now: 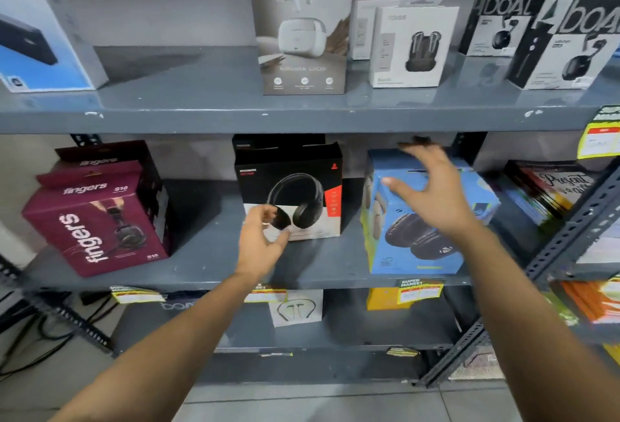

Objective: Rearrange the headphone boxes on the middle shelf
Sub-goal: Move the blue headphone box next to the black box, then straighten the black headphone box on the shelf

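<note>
The grey middle shelf (pixel 208 254) carries three groups of headphone boxes. Two maroon "fingers" boxes (pixel 97 220) lean at the left, one behind the other. A black box with a headphone picture (pixel 295 183) stands in the middle. At the right stands a blue box (pixel 412 247). My left hand (pixel 261 240) hovers in front of the black box's lower left corner, fingers loosely curled and holding nothing. Spread wide with nothing in it, my right hand (pixel 432 186) is in front of the blue box's top; I cannot tell if it touches.
The upper shelf (pixel 235 109) holds earbud boxes: a tall grey one (pixel 302 29), white ones (pixel 412 46), black-and-white "boAt" ones (pixel 563 42), and a blue-white box (pixel 37 29) at left. Colourful books (pixel 553 193) fill the neighbouring rack. Price tags (pixel 419 290) hang on the shelf edge.
</note>
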The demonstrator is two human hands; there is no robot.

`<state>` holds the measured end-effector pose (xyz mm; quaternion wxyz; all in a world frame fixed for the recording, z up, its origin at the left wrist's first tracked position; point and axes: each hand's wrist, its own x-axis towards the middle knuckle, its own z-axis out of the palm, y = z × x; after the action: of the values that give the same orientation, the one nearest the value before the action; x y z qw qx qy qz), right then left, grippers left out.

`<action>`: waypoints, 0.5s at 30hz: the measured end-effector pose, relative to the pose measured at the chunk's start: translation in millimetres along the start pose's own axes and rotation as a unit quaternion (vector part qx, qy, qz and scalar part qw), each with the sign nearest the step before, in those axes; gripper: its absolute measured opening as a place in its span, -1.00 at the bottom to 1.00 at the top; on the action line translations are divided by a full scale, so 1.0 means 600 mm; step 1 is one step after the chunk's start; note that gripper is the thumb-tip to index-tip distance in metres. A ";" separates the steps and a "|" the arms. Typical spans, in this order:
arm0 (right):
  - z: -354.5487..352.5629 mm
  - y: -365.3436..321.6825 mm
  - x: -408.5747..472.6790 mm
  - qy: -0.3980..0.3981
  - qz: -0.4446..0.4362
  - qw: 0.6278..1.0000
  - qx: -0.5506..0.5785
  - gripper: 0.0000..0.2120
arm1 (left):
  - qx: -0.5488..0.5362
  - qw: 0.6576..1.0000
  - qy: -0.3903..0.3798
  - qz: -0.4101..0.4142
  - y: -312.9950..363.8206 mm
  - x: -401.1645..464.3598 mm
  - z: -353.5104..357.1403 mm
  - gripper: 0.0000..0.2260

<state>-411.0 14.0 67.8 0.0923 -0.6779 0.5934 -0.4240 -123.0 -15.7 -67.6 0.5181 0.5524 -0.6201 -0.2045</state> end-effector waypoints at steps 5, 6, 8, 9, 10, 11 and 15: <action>0.195 -0.065 -0.025 -0.080 0.026 0.993 0.079 0.12 | 0.088 0.991 0.070 -0.076 -0.064 0.042 -0.069 -0.09; 0.234 -0.060 -0.026 -0.076 0.052 0.990 0.104 0.21 | 0.088 0.989 0.065 -0.099 -0.072 0.053 -0.077 0.03; 0.290 -0.041 -0.020 -0.055 0.123 0.980 0.145 0.32 | 0.067 0.988 0.029 -0.136 -0.088 0.079 -0.082 0.19; 0.311 -0.026 -0.014 -0.039 0.169 0.971 0.162 0.35 | 0.053 0.987 0.000 -0.150 -0.096 0.092 -0.083 0.23; 0.328 -0.012 -0.006 -0.024 0.216 0.958 0.185 0.37 | 0.036 0.985 -0.036 -0.163 -0.106 0.104 -0.085 0.26; 0.338 0.002 0.001 -0.008 0.254 0.943 0.215 0.40 | 0.016 0.981 -0.073 -0.179 -0.112 0.114 -0.086 0.29; 0.355 0.054 0.033 -0.012 0.319 0.890 0.326 0.43 | -0.027 0.958 -0.161 -0.237 -0.120 0.147 -0.089 0.32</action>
<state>-289.8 -92.8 -76.3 0.4453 -0.3890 0.6051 -0.5332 -29.4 -99.9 -69.7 0.3629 0.6287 -0.5412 -0.4245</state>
